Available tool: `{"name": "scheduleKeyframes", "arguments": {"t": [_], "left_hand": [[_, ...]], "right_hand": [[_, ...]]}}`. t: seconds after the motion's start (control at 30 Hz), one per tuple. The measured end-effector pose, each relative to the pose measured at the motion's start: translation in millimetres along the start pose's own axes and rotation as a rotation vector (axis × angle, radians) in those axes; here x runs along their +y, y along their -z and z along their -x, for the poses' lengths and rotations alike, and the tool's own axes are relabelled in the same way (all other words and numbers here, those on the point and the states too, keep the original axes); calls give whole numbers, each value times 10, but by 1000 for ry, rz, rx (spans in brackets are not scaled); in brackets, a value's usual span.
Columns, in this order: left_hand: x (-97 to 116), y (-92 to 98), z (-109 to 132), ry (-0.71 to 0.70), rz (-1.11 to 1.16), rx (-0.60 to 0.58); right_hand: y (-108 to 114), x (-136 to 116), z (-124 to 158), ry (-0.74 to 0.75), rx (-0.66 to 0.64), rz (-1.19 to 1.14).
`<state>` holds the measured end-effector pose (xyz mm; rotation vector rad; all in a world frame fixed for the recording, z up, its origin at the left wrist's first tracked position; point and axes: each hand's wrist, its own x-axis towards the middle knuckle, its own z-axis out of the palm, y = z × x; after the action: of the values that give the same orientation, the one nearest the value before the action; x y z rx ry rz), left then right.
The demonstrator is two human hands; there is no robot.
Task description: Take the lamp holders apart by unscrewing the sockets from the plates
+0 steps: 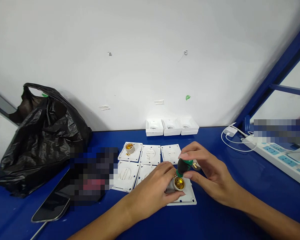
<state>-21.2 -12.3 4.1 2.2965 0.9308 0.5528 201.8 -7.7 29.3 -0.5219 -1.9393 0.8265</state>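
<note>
My right hand (212, 175) grips a short screwdriver (184, 166) with a green and black handle, held upright between thumb and fingers. Its tip is hidden behind a lamp socket (179, 183) with a brass-coloured inside. My left hand (152, 186) is closed around that socket, thumb at its near side and fingers at its far side. Under the socket lies a square white plate (188, 196) with holes along its edge. A small brass-coloured part (195, 165) shows just behind my right hand's fingers.
Several white plates lie in rows, including one plate (137, 155) bearing another socket (130, 148). Three white boxes (172, 128) stand by the wall. A black bag (52, 133) and phone (52, 206) are left; a power strip (280, 156) and cables are right.
</note>
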Motion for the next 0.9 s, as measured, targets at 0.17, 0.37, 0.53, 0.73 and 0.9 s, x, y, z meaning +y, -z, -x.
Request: {"name": "scheduleKeyframes", "arguments": {"t": [0.17, 0.37, 0.53, 0.73, 0.9], "left_hand": [[13, 31, -1, -26, -23, -19], [46, 56, -5, -15, -53, -34], [44, 57, -4, -39, -69, -25], [18, 42, 6, -43, -78, -12], [18, 35, 2, -49, -80, -19]], "right_hand": [[-28, -17, -17, -21, -14, -22], [-10, 17, -50, -54, 9, -74], [7, 11, -82, -52, 97, -261], [-15, -50, -100, -161, -17, -483], [-30, -28, -101, -166, 63, -476]]}}
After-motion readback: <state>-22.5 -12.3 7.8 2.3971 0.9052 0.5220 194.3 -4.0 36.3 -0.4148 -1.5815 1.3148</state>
